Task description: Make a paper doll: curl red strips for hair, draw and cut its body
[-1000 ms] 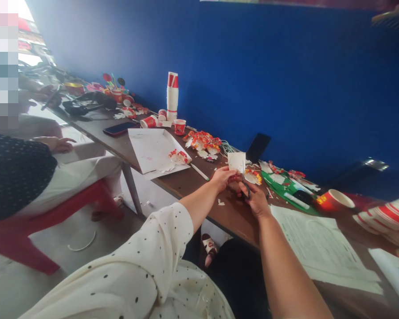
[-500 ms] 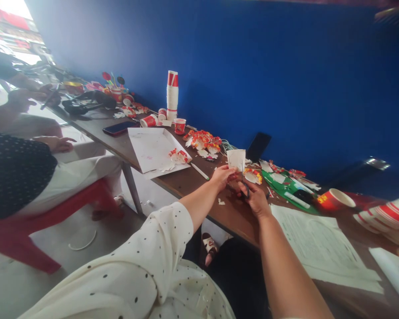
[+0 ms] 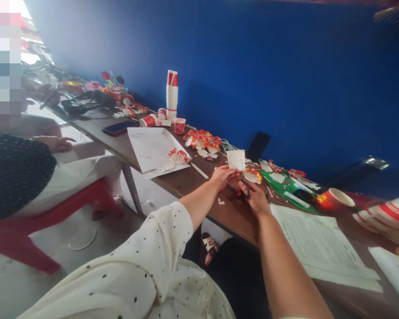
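Between its fingers my left hand (image 3: 225, 176) pinches a pale piece of paper (image 3: 236, 159), held upright above the table. A pair of scissors (image 3: 245, 189) with dark handles is in my right hand (image 3: 255, 199), fingers through the loops. The scissor blades meet the right edge of the paper; how far apart they are is too small to tell. Just behind the scissors lies a cut red-and-yellow paper cup piece (image 3: 252, 176). Small white scraps (image 3: 221, 201) are on the brown table (image 3: 234, 215) below my hands.
A white tray (image 3: 149, 144) and marker (image 3: 199, 171) lie left, with cut cup pieces (image 3: 202, 141) behind. Stacked cups (image 3: 172, 95) stand against the blue wall. Papers (image 3: 322, 243), a green plate (image 3: 275, 185) and a red cup (image 3: 335, 200) are right. Another person's hand (image 3: 56, 144) is at left.
The scissors have tilted slightly, their blades now showing more upright along the paper's right edge. Both hands stay in nearly the same place.
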`<action>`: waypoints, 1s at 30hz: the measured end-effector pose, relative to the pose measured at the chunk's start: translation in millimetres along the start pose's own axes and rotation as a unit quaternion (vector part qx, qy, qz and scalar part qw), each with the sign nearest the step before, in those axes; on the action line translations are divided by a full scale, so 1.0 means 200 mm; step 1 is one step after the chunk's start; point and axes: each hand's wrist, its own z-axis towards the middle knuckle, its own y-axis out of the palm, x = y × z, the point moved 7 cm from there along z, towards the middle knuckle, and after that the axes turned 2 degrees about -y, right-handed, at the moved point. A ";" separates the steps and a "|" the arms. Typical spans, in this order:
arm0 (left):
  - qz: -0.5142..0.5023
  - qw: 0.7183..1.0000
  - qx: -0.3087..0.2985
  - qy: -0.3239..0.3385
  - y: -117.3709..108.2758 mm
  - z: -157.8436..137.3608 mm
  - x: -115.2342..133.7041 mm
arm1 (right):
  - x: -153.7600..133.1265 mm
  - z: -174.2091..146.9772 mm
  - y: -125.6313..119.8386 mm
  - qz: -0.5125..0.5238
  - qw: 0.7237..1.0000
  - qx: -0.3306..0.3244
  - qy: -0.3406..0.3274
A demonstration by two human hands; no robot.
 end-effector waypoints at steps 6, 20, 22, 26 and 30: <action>0.010 1.000 -0.011 -0.006 -0.01 0.00 -0.01 | -0.02 -0.01 0.00 -0.003 1.000 0.008 -0.001; 0.004 1.000 0.002 0.011 -0.02 0.02 -0.01 | -0.06 -0.04 0.00 0.004 1.000 0.020 0.003; -0.004 1.000 0.018 0.020 -0.04 0.02 0.00 | -0.04 -0.03 0.00 0.015 1.000 0.024 0.004; -0.020 0.997 0.054 0.044 -0.07 0.04 0.03 | -0.03 -0.02 -0.02 0.043 0.998 0.053 0.000; -0.029 0.995 0.073 0.065 -0.10 0.05 0.04 | -0.05 -0.01 -0.12 0.079 0.985 0.149 -0.028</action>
